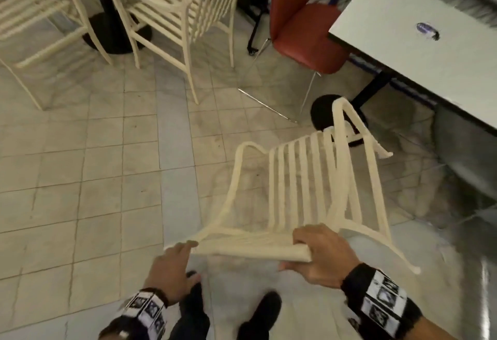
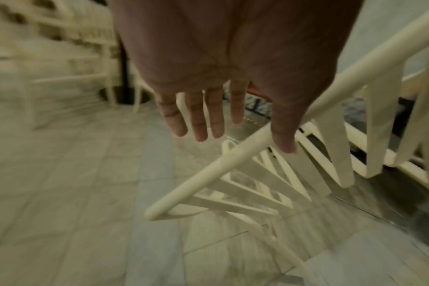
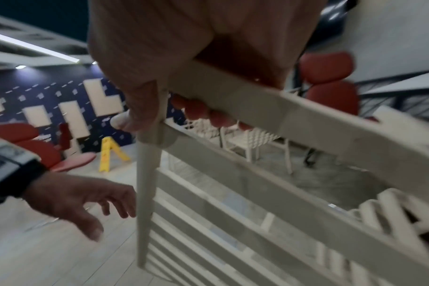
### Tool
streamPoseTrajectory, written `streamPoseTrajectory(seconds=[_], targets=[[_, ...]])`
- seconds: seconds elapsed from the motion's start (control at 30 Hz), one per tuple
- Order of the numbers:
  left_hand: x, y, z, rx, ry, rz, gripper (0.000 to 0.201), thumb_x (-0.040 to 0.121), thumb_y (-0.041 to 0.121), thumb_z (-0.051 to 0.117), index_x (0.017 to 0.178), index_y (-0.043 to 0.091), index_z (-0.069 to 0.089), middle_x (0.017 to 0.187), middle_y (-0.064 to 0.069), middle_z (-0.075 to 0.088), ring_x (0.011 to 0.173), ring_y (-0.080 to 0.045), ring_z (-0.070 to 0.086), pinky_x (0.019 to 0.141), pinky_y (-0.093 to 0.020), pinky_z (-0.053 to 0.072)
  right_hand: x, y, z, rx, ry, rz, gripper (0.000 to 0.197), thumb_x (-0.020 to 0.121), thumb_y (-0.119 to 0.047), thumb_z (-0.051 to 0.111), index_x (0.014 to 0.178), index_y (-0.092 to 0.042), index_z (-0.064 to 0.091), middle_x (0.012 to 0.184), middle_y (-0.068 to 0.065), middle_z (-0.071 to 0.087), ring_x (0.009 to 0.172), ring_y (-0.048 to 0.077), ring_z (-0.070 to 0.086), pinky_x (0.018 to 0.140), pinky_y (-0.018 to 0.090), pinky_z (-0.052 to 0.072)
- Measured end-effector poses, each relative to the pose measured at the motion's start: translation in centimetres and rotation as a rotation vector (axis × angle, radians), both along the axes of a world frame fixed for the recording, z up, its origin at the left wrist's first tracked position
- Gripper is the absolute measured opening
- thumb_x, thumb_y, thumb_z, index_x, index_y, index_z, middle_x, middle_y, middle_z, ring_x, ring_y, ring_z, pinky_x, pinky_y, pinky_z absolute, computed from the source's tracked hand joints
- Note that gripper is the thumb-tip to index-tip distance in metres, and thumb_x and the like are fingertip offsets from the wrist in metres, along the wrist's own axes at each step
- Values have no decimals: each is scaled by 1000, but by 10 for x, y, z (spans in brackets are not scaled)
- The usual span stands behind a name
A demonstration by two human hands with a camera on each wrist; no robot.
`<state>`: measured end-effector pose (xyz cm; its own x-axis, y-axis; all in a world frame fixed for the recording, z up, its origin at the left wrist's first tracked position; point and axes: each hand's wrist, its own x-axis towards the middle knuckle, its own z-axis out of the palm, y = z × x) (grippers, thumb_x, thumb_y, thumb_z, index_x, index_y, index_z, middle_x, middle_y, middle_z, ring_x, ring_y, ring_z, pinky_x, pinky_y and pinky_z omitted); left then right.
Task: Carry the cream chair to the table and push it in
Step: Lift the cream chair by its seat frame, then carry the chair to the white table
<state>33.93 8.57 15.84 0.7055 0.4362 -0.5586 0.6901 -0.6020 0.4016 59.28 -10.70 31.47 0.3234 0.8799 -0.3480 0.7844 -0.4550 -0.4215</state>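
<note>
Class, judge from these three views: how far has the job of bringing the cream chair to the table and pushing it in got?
Done: the cream chair appears lifted and tilted, near the white table. In hand: the right hand grips its top rail; the left hand is open, barely touching the rail's end. Left: set it down and push it in beside the red chair.

The cream chair [image 1: 301, 191] is smeared by motion blur, so its slats run together near the right hand [image 1: 320, 253]. That hand's fingertips [image 3: 196, 112] are mostly hidden behind the top rail. The tabletop [image 1: 419, 43] is cut off by the picture's edge. A small dark thing [image 1: 427, 30] on it is too blurry to name, maybe a sticker.
</note>
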Motion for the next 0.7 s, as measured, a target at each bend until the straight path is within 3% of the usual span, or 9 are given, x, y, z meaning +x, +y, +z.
streamPoseTrajectory(seconds=[0.07,0.13,0.27,0.33,0.47,0.53,0.6,0.63,0.7], targets=[[48,-19,12,11,-46,-135,73,77,55,65,138,31,33,139,6,43,125,-20,41,101,-40,35,27,-59,28,48,22,-123,49,68,-77,65,73,-30,50,64,-17,54,59,3,47,55,13,37],[90,-41,19,45,-90,-197,61,78,58,63,130,34,41,131,10,48,122,-18,43,99,-41,33,47,-112,51,64,26,-234,50,67,-81,60,79,-34,54,65,-17,59,62,2,53,56,13,40],[163,-89,41,89,-83,-342,21,84,44,61,102,33,55,101,11,56,97,-18,58,81,-37,40,82,-211,73,62,-41,-525,63,67,-94,24,89,-45,57,67,-10,68,62,6,62,61,26,51],[194,-121,51,75,-76,-470,14,84,36,60,97,32,55,95,12,48,90,-19,59,71,-34,39,102,-259,78,-42,-52,-596,73,58,-100,24,86,-43,60,69,-6,68,65,9,61,66,33,52],[235,-170,65,49,-103,-537,25,83,42,58,105,37,49,102,13,54,92,-18,59,73,-35,43,123,-308,79,-492,-203,-391,89,45,-101,36,106,-40,51,88,-7,65,84,10,59,66,28,43],[248,-180,70,47,-74,-545,34,79,49,59,110,41,46,108,14,60,96,-18,60,80,-38,46,128,-321,62,-693,-296,-267,83,61,-93,36,118,-34,47,106,-4,64,99,19,59,70,32,38],[264,-193,74,49,-55,-599,35,79,53,58,111,42,49,109,8,63,96,-20,61,81,-37,46,133,-337,52,-753,-365,-315,42,88,-58,50,118,-28,50,111,-1,62,106,24,59,80,35,45],[274,-200,78,50,-44,-640,35,80,54,57,113,42,50,110,5,62,97,-22,60,82,-37,46,136,-350,45,-754,-375,-377,30,89,-40,50,116,-28,53,105,-3,62,105,23,60,83,34,47],[295,-214,86,72,-23,-730,38,82,56,55,118,45,50,113,0,60,101,-24,59,87,-39,45,136,-374,40,-711,-381,-494,30,83,-30,48,112,-31,55,95,-4,65,100,20,63,80,30,50]])
